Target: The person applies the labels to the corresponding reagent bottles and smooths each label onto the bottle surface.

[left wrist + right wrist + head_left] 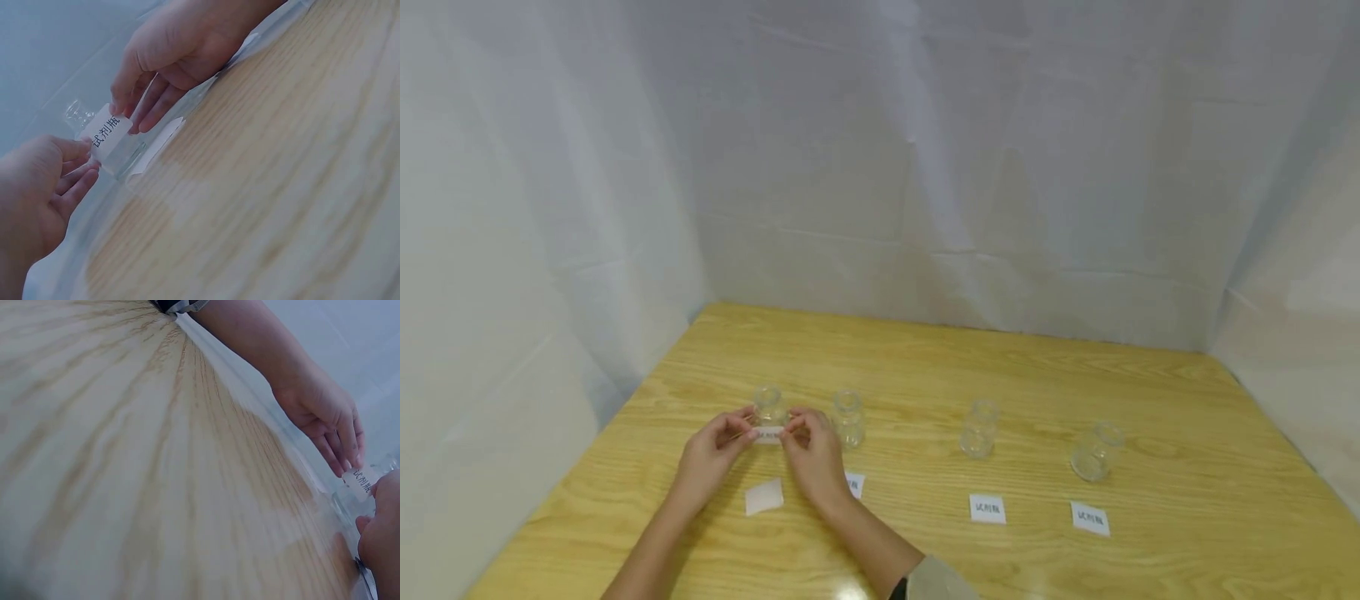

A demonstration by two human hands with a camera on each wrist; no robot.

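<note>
A white label (768, 434) with printed black characters lies across the front of a small clear glass bottle (767, 403), which stands upright. My left hand (706, 457) pinches the label's left end, thumb in front; in the left wrist view this hand (34, 194) is nearest the camera. At the other end, my right hand (816, 457) pinches the label with its thumb on the printed face. The right wrist view shows the label (359, 482) between both hands. Whether the label's back is stuck to the glass I cannot tell.
Three more glass bottles stand to the right: one close by (848, 421), another (979, 429) farther off, the last (1096, 454) rightmost. Printed labels (987, 509) lie before them, one partly behind my right wrist. A blank white paper piece (763, 497) lies between my forearms.
</note>
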